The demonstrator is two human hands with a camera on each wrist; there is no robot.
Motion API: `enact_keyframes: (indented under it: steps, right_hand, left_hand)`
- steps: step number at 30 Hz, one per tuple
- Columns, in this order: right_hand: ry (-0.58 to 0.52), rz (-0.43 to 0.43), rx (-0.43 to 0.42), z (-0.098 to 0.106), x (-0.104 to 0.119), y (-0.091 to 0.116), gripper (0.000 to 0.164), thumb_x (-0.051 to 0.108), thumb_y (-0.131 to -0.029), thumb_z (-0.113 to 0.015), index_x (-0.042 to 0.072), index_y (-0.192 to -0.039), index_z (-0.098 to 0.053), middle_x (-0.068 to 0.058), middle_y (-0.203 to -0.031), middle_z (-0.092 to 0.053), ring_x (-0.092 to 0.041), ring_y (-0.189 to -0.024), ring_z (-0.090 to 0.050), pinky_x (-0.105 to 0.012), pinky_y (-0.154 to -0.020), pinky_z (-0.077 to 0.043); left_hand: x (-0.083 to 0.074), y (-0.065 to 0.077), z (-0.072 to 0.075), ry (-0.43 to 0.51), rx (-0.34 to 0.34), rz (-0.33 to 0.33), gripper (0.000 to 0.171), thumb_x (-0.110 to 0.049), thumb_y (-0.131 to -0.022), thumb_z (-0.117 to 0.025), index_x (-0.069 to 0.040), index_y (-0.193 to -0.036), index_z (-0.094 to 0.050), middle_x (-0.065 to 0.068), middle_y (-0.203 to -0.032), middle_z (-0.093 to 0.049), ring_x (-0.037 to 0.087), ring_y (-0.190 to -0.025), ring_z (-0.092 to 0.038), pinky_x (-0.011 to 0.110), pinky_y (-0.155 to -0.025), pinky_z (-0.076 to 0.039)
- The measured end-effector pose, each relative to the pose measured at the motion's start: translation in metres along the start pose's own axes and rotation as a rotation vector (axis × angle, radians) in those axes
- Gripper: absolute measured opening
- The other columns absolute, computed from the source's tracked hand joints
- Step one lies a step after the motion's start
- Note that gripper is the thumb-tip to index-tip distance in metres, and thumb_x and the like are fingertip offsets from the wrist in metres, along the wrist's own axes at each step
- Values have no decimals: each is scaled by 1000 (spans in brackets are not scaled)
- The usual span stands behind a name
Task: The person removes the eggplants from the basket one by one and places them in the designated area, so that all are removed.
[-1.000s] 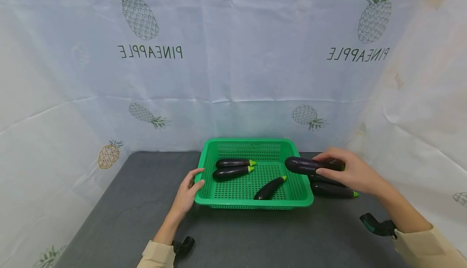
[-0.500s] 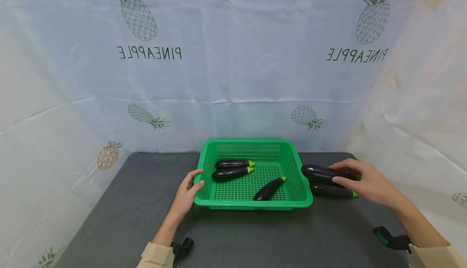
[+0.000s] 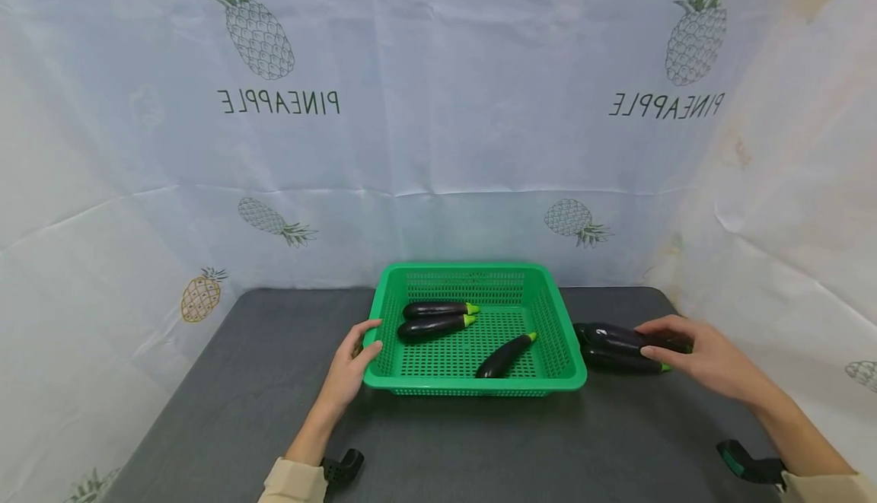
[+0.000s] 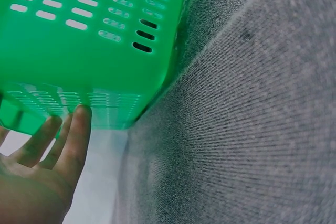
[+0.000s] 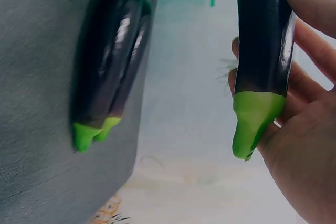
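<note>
My right hand [image 3: 695,351] holds a dark purple eggplant [image 5: 265,35] with a green stem cap, thumb on one side and fingers on the other. In the right wrist view this eggplant is apart from two others [image 5: 105,61] that lie side by side on the table; in the head view it partly covers them. My left hand [image 3: 351,358] holds the left rim of a green plastic basket [image 3: 479,383], with fingertips against its outer wall in the left wrist view. Inside the basket lie two eggplants [image 3: 433,326] at the left and another eggplant [image 3: 505,356] near the front.
The dark grey table [image 3: 473,450] extends in front of the basket and to both sides. A pale cloth [image 3: 473,145] printed with pineapples hangs behind and along the sides.
My right hand has moved right and down with the eggplant, from over the basket's right rim to the eggplants beside it. The left hand stays at the basket's rim.
</note>
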State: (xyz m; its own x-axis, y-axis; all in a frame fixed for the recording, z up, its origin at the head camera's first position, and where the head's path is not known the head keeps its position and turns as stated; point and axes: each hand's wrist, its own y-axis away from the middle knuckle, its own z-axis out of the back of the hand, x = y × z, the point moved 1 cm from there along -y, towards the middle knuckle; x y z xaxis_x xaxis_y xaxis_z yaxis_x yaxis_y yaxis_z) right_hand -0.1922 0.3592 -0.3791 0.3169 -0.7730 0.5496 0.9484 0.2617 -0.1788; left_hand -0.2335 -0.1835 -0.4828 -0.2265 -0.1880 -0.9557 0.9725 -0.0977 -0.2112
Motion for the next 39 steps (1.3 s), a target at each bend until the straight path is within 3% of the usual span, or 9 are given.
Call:
enact_keyframes:
  steps: [24, 39]
  right_hand:
    - [-35, 52, 9, -47, -63, 10, 26, 19, -94, -75, 13, -120, -71, -4, -116, -68, 3, -102, -58, -30, -79, -53]
    - [-31, 27, 38, -64, -76, 10, 26, 21, -92, -78, 15, -117, -72, -3, -116, -69, 7, -107, -53, -30, -80, -52]
  left_hand:
    - [0, 0, -1, 16, -1, 10, 42, -25, -107, -55, -16, -148, -49, 12, -161, -33, 34, -151, -27, 61, -116, -28]
    - [0, -1, -1, 26, -6, 17, 43, -22, -107, -55, -14, -148, -49, 13, -161, -33, 33, -150, -28, 60, -116, -29]
